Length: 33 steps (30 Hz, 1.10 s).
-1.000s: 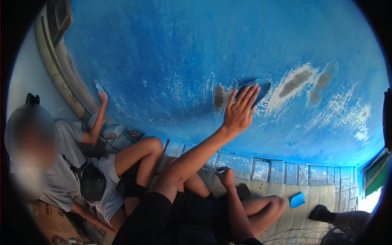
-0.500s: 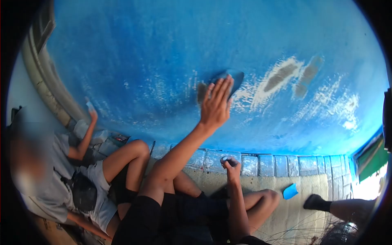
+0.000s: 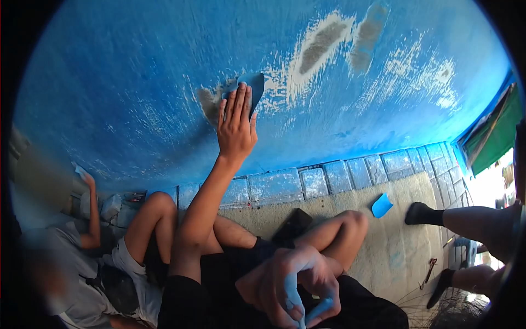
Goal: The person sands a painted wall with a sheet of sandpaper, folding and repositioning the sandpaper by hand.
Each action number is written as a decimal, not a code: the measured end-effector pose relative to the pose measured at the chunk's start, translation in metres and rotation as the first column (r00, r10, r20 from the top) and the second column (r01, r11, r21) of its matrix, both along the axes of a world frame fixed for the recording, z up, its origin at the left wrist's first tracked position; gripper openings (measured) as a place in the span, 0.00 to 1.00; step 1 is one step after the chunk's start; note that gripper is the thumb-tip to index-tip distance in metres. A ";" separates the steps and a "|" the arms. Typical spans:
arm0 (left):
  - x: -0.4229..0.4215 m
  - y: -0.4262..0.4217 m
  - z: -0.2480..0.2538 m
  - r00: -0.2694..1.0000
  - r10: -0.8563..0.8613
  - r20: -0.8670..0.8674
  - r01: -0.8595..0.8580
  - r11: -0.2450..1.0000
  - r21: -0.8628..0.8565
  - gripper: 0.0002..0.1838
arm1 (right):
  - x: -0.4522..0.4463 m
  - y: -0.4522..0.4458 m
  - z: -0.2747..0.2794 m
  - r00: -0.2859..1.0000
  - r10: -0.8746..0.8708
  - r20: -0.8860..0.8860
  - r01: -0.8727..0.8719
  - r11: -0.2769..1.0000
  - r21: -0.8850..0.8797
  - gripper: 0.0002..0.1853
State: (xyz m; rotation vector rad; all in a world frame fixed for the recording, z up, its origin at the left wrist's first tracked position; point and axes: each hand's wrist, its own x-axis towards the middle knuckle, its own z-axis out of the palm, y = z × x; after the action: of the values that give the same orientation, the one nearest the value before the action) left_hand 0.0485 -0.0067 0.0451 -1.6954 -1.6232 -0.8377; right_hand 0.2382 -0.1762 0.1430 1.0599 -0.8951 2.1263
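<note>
My left hand (image 3: pixel 237 123) presses a dark grey-blue sheet of sandpaper (image 3: pixel 256 88) against the blue wall (image 3: pixel 164 60), its fingers laid along the sheet. Beside it on the wall is a grey patch (image 3: pixel 208 104), partly behind the hand, with whitish scraped paint to the right. Close to the camera at the bottom, my right hand (image 3: pixel 293 279) has curled fingers dusted with blue. Its fingertips come together low in the picture; whatever they pinch, if anything, cannot be made out.
On the mat (image 3: pixel 383 241) lie a blue curved piece (image 3: pixel 382 205) and a dark phone-like object (image 3: pixel 293 223). At left, a seated person's hand (image 3: pixel 87 178) holds a pale piece at the wall. Another person's legs (image 3: pixel 466 217) are at right. Paving blocks (image 3: pixel 274 188) line the wall.
The view has shifted, so the wall marks sit higher and further left. My right hand has come from near the paving up close to the camera. My left hand stays on the sandpaper.
</note>
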 end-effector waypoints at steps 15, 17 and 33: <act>0.002 0.007 -0.005 1.000 -0.006 0.008 0.006 1.000 0.012 0.28 | 0.009 0.013 -0.016 0.995 -0.056 0.086 0.061 0.997 -0.046 0.04; 0.001 0.009 -0.006 1.000 -0.007 0.012 0.007 1.000 0.013 0.28 | 0.012 0.016 -0.019 0.989 -0.088 0.118 0.092 0.995 -0.031 0.04; 0.002 0.013 -0.012 1.000 0.011 0.018 -0.012 1.000 0.021 0.28 | 0.074 0.205 -0.366 -0.756 -0.593 0.277 0.156 0.247 0.956 0.13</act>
State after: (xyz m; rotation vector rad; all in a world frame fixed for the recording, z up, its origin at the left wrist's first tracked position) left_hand 0.0502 0.0065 0.0330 -1.6671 -1.6290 -0.8638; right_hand 0.3123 0.0288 -0.2227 -1.6455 -1.8330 0.8461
